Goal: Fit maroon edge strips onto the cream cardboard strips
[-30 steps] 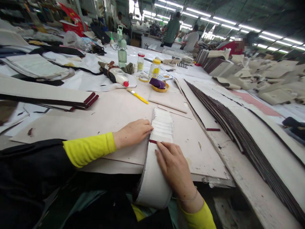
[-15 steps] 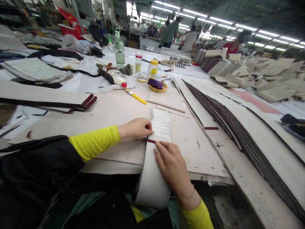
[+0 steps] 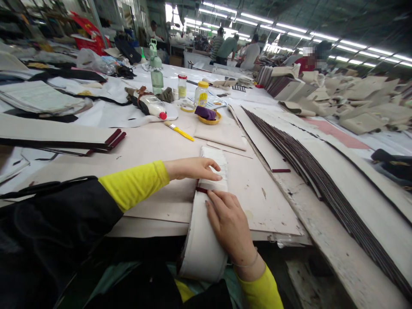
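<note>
A stack of long white strips (image 3: 202, 240) with dark red edges runs from my lap up onto the table. My right hand (image 3: 228, 223) lies flat on this stack, fingers stretched toward a dark red strip end (image 3: 201, 189). My left hand (image 3: 196, 168) reaches across the fanned upper ends of the strips (image 3: 215, 155), fingers extended and pressing on them. Both arms wear yellow sleeves.
A yellow-handled brush (image 3: 179, 131), a yellow dish with purple cloth (image 3: 207, 116), jars (image 3: 201, 93) and a green bottle (image 3: 156, 75) stand beyond. Long rows of dark-edged strips (image 3: 309, 171) fill the right. Flat strips (image 3: 54, 136) lie at left. Other people work far back.
My left hand has opened from a curled grip at the stack's left edge and slid right across the fanned strips. My right hand stays flat on the stack.
</note>
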Tool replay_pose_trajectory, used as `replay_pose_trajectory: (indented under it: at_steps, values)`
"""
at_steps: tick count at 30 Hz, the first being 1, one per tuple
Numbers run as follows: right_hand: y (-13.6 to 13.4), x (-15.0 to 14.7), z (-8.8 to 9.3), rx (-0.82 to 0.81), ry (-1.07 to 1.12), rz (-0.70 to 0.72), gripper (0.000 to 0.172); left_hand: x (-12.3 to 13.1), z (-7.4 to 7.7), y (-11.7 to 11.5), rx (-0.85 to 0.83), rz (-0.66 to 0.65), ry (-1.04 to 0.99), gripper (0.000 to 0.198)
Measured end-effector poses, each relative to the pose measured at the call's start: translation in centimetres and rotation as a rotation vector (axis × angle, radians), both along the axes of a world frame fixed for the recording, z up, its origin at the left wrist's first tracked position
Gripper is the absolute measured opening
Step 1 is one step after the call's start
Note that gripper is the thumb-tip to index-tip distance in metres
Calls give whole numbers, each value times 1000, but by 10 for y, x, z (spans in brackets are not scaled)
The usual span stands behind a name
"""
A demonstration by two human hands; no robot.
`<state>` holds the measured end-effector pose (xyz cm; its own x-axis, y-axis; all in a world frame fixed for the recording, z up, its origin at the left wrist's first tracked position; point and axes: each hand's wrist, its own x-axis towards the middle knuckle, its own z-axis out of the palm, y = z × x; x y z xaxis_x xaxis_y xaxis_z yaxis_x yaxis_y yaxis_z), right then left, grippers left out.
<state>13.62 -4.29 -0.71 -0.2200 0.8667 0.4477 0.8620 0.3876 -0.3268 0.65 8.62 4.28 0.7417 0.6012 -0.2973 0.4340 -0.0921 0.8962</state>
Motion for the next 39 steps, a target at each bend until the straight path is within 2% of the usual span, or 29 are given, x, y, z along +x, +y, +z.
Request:
replay_pose_trajectory:
  at_steps: [4,10,17,21,25,35,39]
  values:
    - [-1,1,-1,15,7,-2,28,18,-1,8,25,-190,-16,48]
    - [-2,1,0,-4,55,-3,28,29,3,2,459,-264,320,40]
    - [-10,1,5,-57,62,-2,26,29,7,0,488,-404,347,34]
    - [-13,1,5,-59,77,-10,25,29,2,-6,564,-347,359,40]
    - [-11,1,3,-46,99,-11,25,26,-5,-17,721,-272,310,37]
    - [-11,3,0,2,132,-33,23,19,-15,-32,1000,-330,249,20]
    - [-10,7,-5,3,191,-92,19,16,-17,-38,1071,-369,248,17]
